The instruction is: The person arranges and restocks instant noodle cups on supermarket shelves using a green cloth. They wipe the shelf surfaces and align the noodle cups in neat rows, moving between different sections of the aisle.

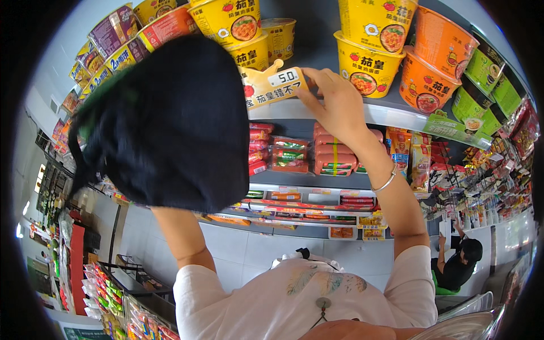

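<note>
My right hand grips the right edge of a yellow price sign between thumb and fingers, at the front lip of a shelf. Behind the sign stand yellow instant noodle cups. More yellow noodle cups are stacked just right of the hand. A large black cloth item, with a strap-like piece on its left, fills the upper left close to the camera. It covers my left hand and hides part of the shelf; only my left forearm shows below it.
Orange noodle cups and green cups stand farther right. Packed sausages lie on the shelf below. Hanging snack packets line the right side. A person in black sits at lower right. Snack packets fill a rack at lower left.
</note>
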Tool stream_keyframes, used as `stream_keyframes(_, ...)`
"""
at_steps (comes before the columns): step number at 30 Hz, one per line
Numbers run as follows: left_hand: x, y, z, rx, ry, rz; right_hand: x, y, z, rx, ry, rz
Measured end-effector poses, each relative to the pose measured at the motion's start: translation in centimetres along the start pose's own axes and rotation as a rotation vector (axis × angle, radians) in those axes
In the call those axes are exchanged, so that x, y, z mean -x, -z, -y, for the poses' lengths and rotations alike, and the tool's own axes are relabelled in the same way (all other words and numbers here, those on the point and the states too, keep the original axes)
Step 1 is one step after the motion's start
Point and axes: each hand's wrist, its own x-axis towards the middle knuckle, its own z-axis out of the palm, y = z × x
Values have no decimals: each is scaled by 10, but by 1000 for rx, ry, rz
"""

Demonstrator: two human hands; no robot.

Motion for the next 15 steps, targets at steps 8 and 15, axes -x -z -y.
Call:
stream_keyframes(8, 134, 69, 40, -285, 177, -372, -3, -1, 1, -150, -149, 108)
stream_keyframes(15, 165, 85, 58, -312, 236, -408, 7, 4, -1, -28, -10, 106)
